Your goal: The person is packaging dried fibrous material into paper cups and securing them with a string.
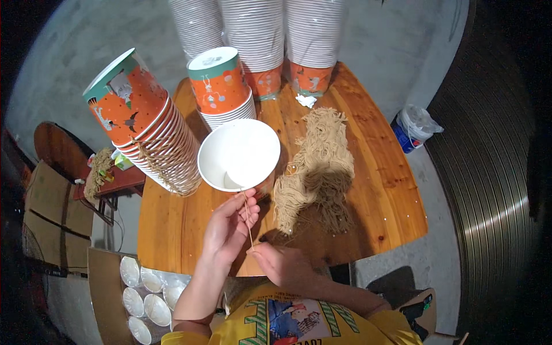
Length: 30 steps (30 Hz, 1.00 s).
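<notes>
A paper bucket [240, 150] with a white inside stands on the table, its mouth tilted toward me. A thin tan cord [249, 225] runs from its near rim down between my hands. My left hand [231, 225] is closed at that rim, thumb and fingers around the upper cord. Below and to the right, my right hand [280, 263] pinches the cord's lower end. Right of the bucket lies a long heap of tan cords [322, 155], partly in shadow. More cords [167, 158] hang over the leaning stack of orange paper buckets [135, 100] at the left.
A shorter bucket stack [218, 86] and tall plastic-wrapped stacks [256, 40] stand along the back of the wooden table [385, 172]. A crumpled white tissue [306, 101] lies near them. A lined pail [415, 126] is on the floor; a box of wrapped buckets [103, 287] sits lower left.
</notes>
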{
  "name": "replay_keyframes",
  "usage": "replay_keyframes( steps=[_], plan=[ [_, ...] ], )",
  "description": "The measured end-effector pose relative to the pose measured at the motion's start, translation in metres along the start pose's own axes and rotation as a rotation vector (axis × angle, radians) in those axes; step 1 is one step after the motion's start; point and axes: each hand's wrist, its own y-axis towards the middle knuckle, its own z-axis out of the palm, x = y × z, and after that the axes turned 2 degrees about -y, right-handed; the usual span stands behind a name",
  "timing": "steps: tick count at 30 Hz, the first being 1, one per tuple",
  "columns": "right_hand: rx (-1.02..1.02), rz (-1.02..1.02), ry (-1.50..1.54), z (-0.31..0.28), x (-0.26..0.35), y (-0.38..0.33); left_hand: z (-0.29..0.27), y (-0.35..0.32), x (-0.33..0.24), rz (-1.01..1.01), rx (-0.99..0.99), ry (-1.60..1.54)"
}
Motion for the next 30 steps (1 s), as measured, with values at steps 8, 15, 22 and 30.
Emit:
replay_keyframes(
  steps=[8,15,22,30],
  plan=[
    [0.142,0.044,-0.027,0.004,-0.007,-0.003,-0.011,0.003,-0.002,-0.016,0.06,0.027],
    [0.407,0.175,0.434,-0.048,0.018,-0.001,-0.019,0.003,0.023,0.248,0.11,0.157],
    [0.524,0.046,0.407,-0.075,0.06,-0.007,0.018,0.021,0.037,1.158,0.197,1.48],
    [0.7,0.057,0.571,-0.099,0.077,-0.004,0.016,0.031,-0.002,1.141,-0.101,1.628]
  ],
)
